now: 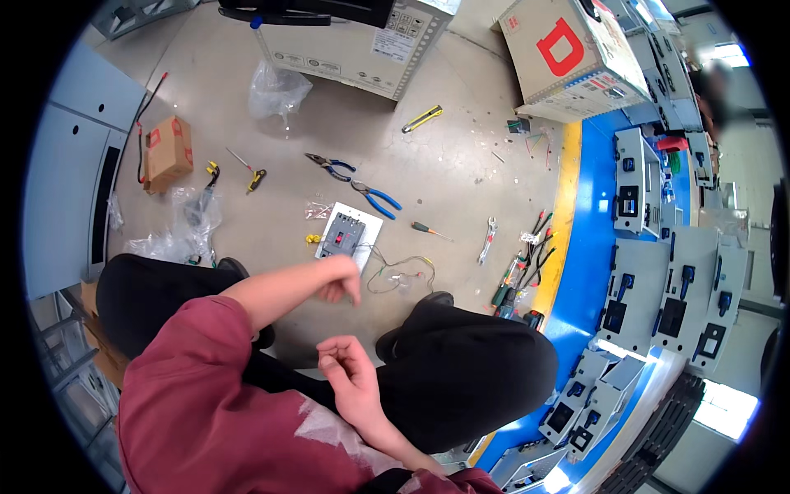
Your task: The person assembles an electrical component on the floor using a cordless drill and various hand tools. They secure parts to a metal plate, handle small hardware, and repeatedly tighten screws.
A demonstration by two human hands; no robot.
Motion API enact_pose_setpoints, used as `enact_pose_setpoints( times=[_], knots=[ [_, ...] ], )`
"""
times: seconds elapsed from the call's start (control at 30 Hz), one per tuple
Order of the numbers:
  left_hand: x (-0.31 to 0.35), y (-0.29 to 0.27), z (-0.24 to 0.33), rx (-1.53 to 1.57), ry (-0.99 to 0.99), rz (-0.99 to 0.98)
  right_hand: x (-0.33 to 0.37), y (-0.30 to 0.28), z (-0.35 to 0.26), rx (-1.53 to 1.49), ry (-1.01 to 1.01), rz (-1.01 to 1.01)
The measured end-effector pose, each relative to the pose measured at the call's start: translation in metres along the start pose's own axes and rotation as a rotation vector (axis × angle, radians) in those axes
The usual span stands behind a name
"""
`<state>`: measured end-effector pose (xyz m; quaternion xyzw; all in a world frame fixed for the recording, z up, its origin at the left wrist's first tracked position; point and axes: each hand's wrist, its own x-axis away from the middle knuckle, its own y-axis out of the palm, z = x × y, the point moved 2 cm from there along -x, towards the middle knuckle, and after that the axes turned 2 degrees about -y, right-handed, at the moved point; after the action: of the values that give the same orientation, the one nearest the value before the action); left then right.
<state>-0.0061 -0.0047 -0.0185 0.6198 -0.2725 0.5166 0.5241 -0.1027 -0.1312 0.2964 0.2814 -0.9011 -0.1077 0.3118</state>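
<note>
A grey circuit breaker (342,235) with a red toggle lies on a white mounting plate (368,225) on the floor between my feet. My left hand (339,281) hangs just on the near side of it, fingers curled downward. Closer to my body is my right hand (349,375), palm turned up, its thumb pressed toward the bent fingers. Whatever either hand may pinch is too small or hidden to make out. A thin looped wire (401,262) runs from beside the breaker. Small yellow parts (313,239) and a small clear bag (318,209) lie left of the plate.
Beyond the plate lie blue-handled pliers (377,198), long-nose pliers (331,163), a screwdriver (428,230), a wrench (489,240) and a yellow cutter knife (422,119). Large boxes (346,62) stand at the back. Left are a cardboard box (169,155) and a grey cabinet (78,165).
</note>
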Motion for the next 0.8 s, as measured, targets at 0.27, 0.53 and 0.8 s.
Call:
enact_pose_setpoints(
  times=[0.27,0.53,0.8],
  knots=[
    [0.085,-0.05,-0.023,0.292,-0.12,1.02,0.031,0.004,0.01,0.018,-0.092,0.03],
    [0.032,-0.024,-0.029,0.982,0.238,1.333,0.068,0.008,0.042,0.077,-0.102,0.095],
    [0.072,0.001,-0.027,0.707,0.119,1.569,0.091,0.021,0.046,0.073,-0.175,0.085]
  ],
)
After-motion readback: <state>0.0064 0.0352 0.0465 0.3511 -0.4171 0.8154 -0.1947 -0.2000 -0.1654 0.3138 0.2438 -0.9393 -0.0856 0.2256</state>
